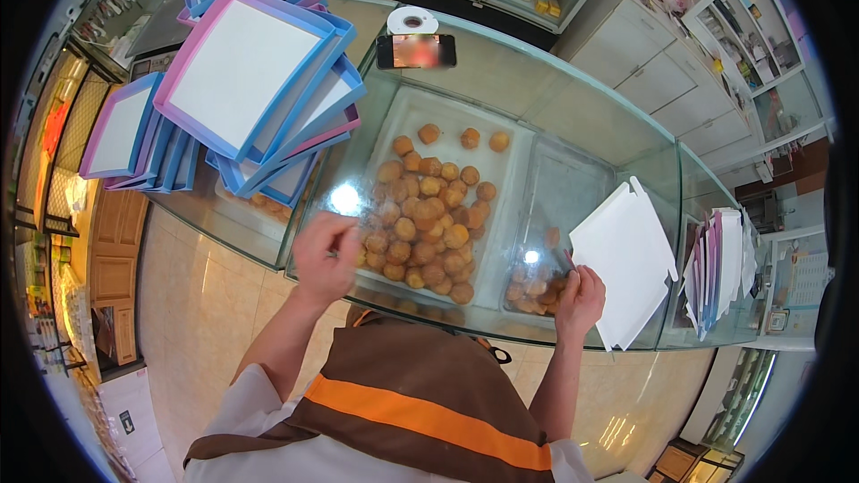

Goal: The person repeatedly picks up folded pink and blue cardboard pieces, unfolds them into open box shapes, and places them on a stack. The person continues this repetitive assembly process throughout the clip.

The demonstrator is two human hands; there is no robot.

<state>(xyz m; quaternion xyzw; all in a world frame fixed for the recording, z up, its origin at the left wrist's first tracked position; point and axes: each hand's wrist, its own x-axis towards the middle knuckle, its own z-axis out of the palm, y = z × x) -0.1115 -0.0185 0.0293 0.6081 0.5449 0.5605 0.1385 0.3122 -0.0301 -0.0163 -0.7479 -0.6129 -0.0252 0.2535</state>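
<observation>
Over the left part of the glass counter (483,320), my left hand (324,258) is raised with its fingers curled in, and nothing shows in it. My right hand (582,304) pinches the left edge of a flat white cardboard box blank (626,264), which lies tilted on the glass. A thin pinkish edge shows at those fingertips. Under the glass, a white tray (501,165) carries many round golden-brown pastries (429,215). Smaller brown pieces (535,291) lie in a clear tray (573,170) beside it.
Folded pink-and-blue box trays (242,72) are stacked high at the left, with a lower stack (134,134) beside them. A phone (416,51) stands against a white roll (412,21) at the far edge. More flat box blanks (716,264) stand at the right.
</observation>
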